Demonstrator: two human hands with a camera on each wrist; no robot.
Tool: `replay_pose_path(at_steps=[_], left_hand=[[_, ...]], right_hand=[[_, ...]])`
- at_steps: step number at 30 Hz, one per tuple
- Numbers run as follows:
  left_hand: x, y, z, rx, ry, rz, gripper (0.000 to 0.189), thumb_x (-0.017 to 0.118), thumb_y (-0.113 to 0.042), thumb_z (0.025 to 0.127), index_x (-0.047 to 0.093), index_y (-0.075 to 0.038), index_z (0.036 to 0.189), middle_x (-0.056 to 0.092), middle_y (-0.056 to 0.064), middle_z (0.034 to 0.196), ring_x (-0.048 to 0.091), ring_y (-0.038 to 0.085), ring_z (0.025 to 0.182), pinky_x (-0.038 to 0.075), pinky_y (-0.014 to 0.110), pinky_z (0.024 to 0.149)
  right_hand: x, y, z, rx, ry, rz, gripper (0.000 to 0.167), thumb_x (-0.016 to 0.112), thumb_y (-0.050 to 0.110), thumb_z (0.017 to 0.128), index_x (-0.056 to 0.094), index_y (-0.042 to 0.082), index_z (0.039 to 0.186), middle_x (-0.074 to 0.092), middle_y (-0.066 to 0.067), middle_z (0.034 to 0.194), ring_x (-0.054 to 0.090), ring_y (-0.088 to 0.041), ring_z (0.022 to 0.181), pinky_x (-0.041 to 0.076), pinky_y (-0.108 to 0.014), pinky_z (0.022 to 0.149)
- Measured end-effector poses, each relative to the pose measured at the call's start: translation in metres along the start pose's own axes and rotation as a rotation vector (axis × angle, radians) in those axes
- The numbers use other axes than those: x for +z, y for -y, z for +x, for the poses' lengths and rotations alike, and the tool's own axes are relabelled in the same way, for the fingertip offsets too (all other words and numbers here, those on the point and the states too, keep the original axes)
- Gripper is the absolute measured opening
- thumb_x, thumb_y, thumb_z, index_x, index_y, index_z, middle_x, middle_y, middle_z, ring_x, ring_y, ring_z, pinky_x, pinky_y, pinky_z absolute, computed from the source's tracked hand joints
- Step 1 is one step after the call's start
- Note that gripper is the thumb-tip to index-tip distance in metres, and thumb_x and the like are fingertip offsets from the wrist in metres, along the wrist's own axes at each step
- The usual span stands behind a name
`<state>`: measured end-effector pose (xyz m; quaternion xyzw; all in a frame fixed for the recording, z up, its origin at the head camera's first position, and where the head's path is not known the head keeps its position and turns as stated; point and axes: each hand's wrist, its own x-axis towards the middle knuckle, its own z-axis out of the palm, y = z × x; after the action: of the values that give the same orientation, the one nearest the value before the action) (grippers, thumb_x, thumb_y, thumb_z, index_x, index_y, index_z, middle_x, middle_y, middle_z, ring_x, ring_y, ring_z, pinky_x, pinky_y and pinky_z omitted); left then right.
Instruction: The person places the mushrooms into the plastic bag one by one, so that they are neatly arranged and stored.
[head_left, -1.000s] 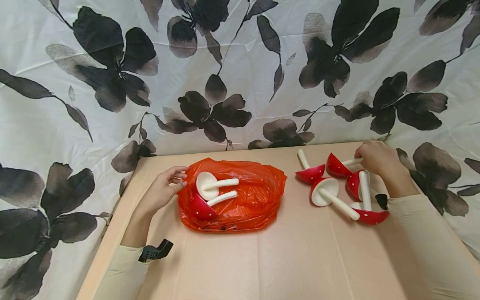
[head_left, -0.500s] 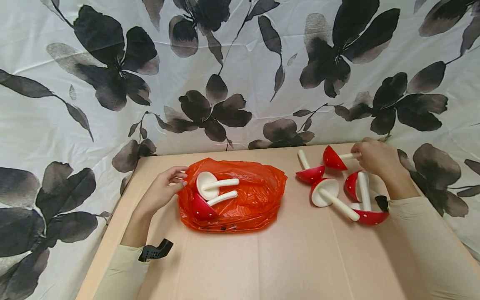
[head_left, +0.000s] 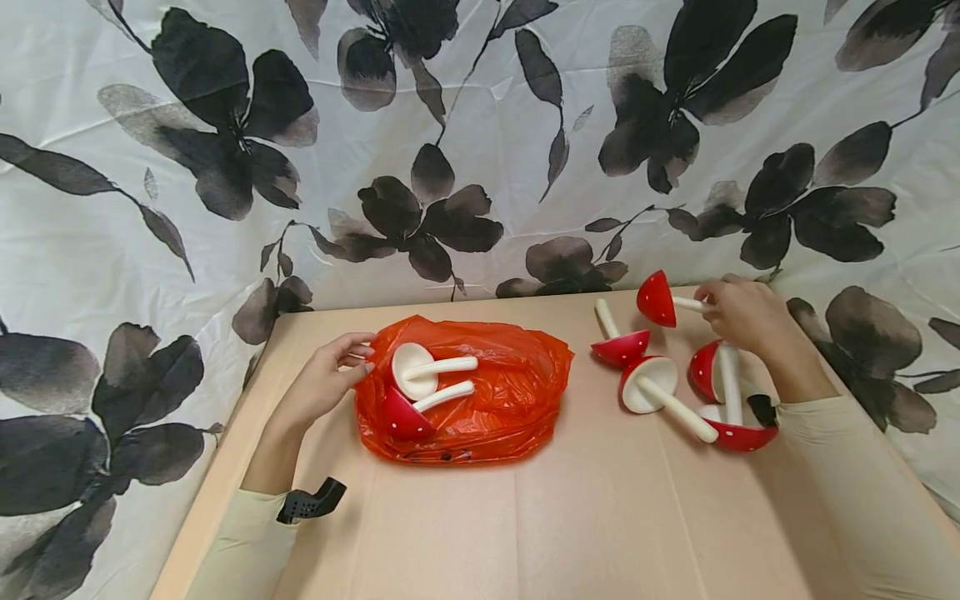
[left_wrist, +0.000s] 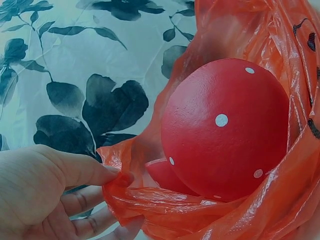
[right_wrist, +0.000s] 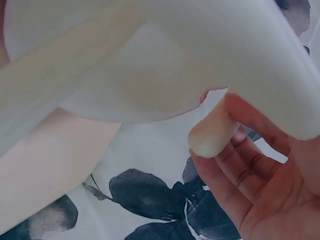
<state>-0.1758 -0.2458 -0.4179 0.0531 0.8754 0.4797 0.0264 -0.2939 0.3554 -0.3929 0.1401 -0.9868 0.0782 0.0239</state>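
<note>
- While the right hand (head_left: pixel 750 315) pinches a red mushroom (head_left: pixel 657 300) by the free end of its white stem, the cap points to the person's left; the long axis runs nearly level across the head view, the stem slanting only slightly.
- Held at the stem end, the mushroom reaches out to the left of the right hand, its whole cap beyond the fingers; it overlaps the far table edge in the head view, and whether it touches the table (head_left: pixel 585 517) I cannot tell.
- Left hand (head_left: pixel 326 379): thumb and fingers pinch the edge of the orange bag (head_left: pixel 517 383); two bagged mushrooms (head_left: pixel 415 373) lie in its left part, stems pointing right.
- Four loose mushrooms (head_left: pixel 651 385) lie on the table, near the right hand, stems pointing several ways.
- Head view: the pale underside of one bagged cap; left wrist view: a domed red top with white dots, and the bag film between the fingers.
- Right wrist view: the rounded stem end (right_wrist: pixel 207 140) at the fingers; large pale shapes nearer the camera hide the rest.
</note>
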Motion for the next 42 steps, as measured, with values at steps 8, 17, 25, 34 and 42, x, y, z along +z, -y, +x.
replay_pose_path(at_steps=[8, 17, 25, 34, 42], left_hand=[[0.000, -0.001, 0.003, -0.008, -0.001, 0.006, 0.044, 0.058, -0.003, 0.099, 0.053, -0.006, 0.143, 0.062, 0.020, 0.124, 0.061, 0.036, 0.111, 0.058, 0.025, 0.079], [0.000, -0.001, 0.007, 0.000, 0.002, 0.010, 0.044, 0.058, -0.002, 0.099, 0.053, -0.005, 0.142, 0.062, 0.020, 0.123, 0.061, 0.036, 0.110, 0.058, 0.025, 0.079], [0.001, -0.002, 0.010, 0.004, 0.002, 0.012, 0.044, 0.058, -0.001, 0.099, 0.054, -0.006, 0.142, 0.062, 0.019, 0.122, 0.061, 0.036, 0.109, 0.058, 0.025, 0.078], [0.000, -0.002, 0.012, -0.004, 0.003, 0.019, 0.044, 0.058, -0.002, 0.099, 0.053, -0.006, 0.143, 0.062, 0.020, 0.123, 0.060, 0.035, 0.109, 0.058, 0.026, 0.079], [0.001, -0.002, 0.014, -0.007, 0.005, 0.015, 0.044, 0.058, -0.002, 0.099, 0.053, -0.006, 0.143, 0.062, 0.020, 0.124, 0.060, 0.036, 0.110, 0.058, 0.026, 0.079]], right_hand=[[0.002, 0.002, 0.003, 0.001, -0.072, 0.132, 0.023, 0.069, 0.010, 0.091, 0.058, 0.002, 0.110, 0.067, -0.020, 0.101, 0.061, -0.032, 0.083, 0.048, -0.051, 0.073], [0.000, 0.012, 0.003, 0.008, -0.131, 0.195, 0.021, 0.070, 0.010, 0.092, 0.059, 0.003, 0.109, 0.068, -0.024, 0.105, 0.063, -0.035, 0.088, 0.048, -0.052, 0.073], [-0.004, 0.027, 0.004, -0.025, -0.126, 0.291, 0.023, 0.067, 0.004, 0.093, 0.056, -0.001, 0.112, 0.061, -0.025, 0.112, 0.061, -0.039, 0.096, 0.052, -0.058, 0.079], [-0.010, 0.045, 0.005, -0.038, -0.111, 0.348, 0.028, 0.069, 0.003, 0.093, 0.061, -0.001, 0.120, 0.058, -0.023, 0.119, 0.060, -0.041, 0.105, 0.053, -0.060, 0.085], [-0.012, 0.054, 0.003, -0.051, -0.117, 0.354, 0.031, 0.072, 0.005, 0.092, 0.063, 0.001, 0.121, 0.059, -0.020, 0.118, 0.061, -0.038, 0.103, 0.055, -0.059, 0.084]])
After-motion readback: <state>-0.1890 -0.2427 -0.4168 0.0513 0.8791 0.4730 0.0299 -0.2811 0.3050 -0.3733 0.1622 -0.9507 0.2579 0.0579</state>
